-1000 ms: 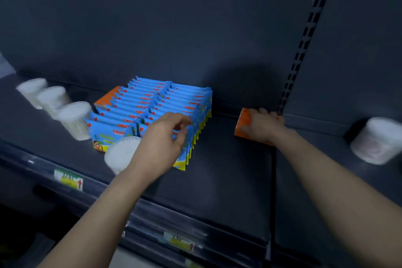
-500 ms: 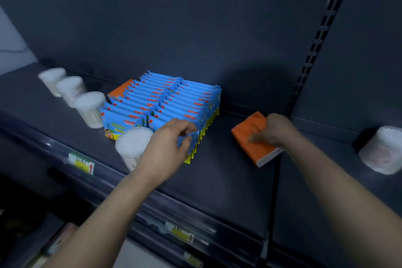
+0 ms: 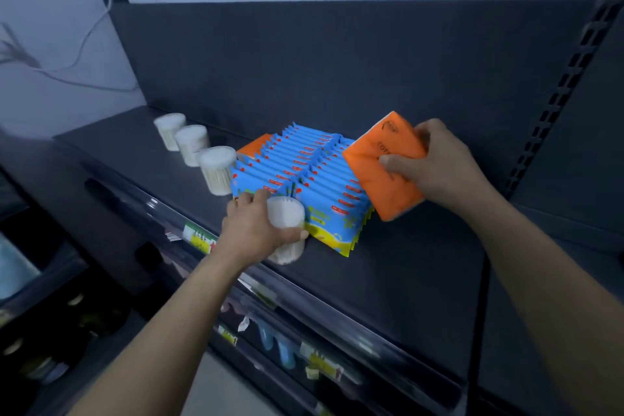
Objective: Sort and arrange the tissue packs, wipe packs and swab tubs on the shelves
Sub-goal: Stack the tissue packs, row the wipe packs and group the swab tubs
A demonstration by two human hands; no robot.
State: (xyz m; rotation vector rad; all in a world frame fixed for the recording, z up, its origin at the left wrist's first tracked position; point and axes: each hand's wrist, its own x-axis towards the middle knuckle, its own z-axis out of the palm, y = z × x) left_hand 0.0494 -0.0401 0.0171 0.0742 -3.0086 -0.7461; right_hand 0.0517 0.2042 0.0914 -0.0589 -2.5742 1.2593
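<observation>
Blue packs (image 3: 314,176) stand ranked, three tubs (image 3: 191,144) lined left of them. Your left hand (image 3: 251,230) grips a fourth tub (image 3: 285,216) and your right hand (image 3: 439,165) an orange pack (image 3: 378,162), both unplaced.

Four round white plastic swab tubs (image 3: 217,170), two orange soft tissue packs (image 3: 385,165), two rows of blue foil wipe packs (image 3: 304,176), exact number unclear

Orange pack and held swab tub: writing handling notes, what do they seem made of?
Orange pack: likely thin plastic film, faintly glossy, creased under the right hand. Swab tub: probably clear rigid plastic; swab sticks show through its wall.
</observation>
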